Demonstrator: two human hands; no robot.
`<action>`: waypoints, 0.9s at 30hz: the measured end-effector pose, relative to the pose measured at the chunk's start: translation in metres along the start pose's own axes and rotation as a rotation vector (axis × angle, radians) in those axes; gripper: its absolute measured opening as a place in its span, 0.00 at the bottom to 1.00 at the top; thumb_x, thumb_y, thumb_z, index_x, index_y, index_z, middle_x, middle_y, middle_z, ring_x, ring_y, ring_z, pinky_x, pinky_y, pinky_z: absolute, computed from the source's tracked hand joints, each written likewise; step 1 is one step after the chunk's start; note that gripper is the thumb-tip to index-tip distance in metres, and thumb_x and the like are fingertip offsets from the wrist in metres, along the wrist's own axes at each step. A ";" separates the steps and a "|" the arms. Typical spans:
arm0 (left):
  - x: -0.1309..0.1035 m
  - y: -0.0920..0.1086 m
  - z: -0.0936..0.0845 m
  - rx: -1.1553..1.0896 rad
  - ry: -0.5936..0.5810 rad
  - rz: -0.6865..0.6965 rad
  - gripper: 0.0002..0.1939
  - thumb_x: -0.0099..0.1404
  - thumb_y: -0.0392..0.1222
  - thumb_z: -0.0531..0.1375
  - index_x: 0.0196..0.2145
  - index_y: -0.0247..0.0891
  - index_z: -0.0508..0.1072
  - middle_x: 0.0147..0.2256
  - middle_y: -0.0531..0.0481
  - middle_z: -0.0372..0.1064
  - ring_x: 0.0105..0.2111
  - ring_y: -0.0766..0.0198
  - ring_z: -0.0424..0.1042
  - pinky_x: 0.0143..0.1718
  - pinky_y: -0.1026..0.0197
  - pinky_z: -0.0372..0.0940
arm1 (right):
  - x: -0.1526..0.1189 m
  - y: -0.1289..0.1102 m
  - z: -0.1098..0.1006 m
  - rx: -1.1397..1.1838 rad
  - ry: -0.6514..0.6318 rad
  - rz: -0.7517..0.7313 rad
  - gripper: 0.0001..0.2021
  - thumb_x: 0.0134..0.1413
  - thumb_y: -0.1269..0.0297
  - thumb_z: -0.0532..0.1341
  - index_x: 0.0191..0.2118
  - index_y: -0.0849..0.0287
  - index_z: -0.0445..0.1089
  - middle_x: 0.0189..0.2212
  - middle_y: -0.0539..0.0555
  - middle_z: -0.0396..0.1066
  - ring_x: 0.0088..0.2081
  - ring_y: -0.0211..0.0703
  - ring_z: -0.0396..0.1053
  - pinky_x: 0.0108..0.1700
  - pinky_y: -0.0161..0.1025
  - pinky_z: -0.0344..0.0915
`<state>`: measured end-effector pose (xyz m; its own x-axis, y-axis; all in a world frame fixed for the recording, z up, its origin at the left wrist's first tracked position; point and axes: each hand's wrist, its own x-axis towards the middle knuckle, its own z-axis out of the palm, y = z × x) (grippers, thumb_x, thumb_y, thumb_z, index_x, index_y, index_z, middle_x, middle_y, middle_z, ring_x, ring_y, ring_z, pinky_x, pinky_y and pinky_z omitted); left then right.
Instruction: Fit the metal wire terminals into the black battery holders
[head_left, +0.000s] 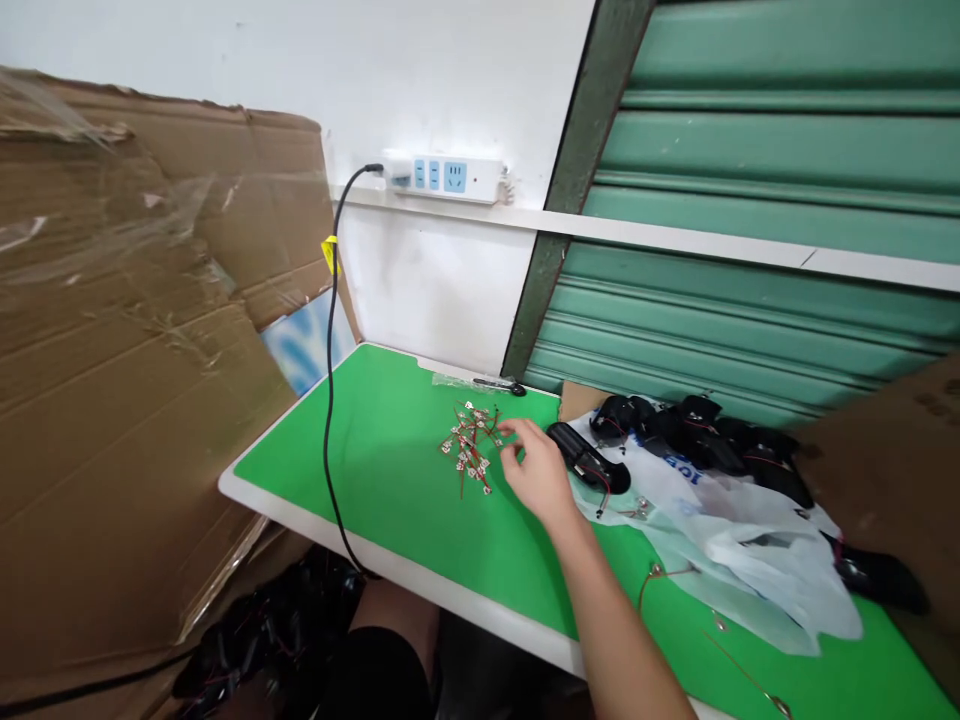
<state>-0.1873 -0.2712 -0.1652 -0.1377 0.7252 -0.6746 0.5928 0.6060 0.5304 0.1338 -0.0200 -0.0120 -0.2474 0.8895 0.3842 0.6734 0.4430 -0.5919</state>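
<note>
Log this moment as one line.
right hand: beside small wired parts, contact unclear | left hand: out of view | plastic bag: on green tabletop

Wired parts (pixel 463 460) on table (pixel 397 490), bag (pixel 694 500) right

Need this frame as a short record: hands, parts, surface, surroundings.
right_hand: right hand open, fingers beside the pile; contact unclear
left_hand: not in view
parts_near_hand: loose pile of small metal pieces with thin red wires
parts_right: black plastic housings, on and around white plastic bag
surface: green tabletop, white edge
power: white power strip, black cable plugged in
left_side: large cardboard sheet or box
behind: white wall, green roller shutter
</note>
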 end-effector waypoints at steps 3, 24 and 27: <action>-0.031 0.049 0.002 0.164 -0.078 0.084 0.20 0.62 0.60 0.58 0.34 0.45 0.82 0.39 0.45 0.81 0.46 0.40 0.77 0.51 0.44 0.69 | -0.001 -0.001 -0.008 -0.331 0.081 0.061 0.12 0.59 0.69 0.55 0.45 0.59 0.73 0.44 0.59 0.75 0.44 0.51 0.71 0.45 0.42 0.64; 0.102 0.385 -0.037 -0.800 0.165 0.772 0.05 0.62 0.33 0.57 0.36 0.35 0.73 0.26 0.55 0.69 0.20 0.72 0.66 0.20 0.70 0.60 | -0.003 0.009 -0.013 -0.582 -0.025 0.265 0.22 0.55 0.69 0.60 0.56 0.61 0.71 0.53 0.65 0.72 0.54 0.60 0.67 0.56 0.51 0.55; 0.112 0.364 -0.046 -0.741 0.190 0.813 0.05 0.62 0.36 0.59 0.36 0.35 0.74 0.24 0.56 0.67 0.19 0.73 0.63 0.19 0.70 0.56 | -0.006 0.014 -0.014 -0.678 0.011 0.237 0.23 0.53 0.71 0.60 0.56 0.64 0.70 0.52 0.69 0.72 0.53 0.64 0.67 0.57 0.57 0.54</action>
<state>-0.0233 0.0460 -0.0244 -0.0813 0.9944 0.0680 -0.0496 -0.0722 0.9962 0.1544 -0.0209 -0.0133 -0.0361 0.9503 0.3094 0.9936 0.0674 -0.0912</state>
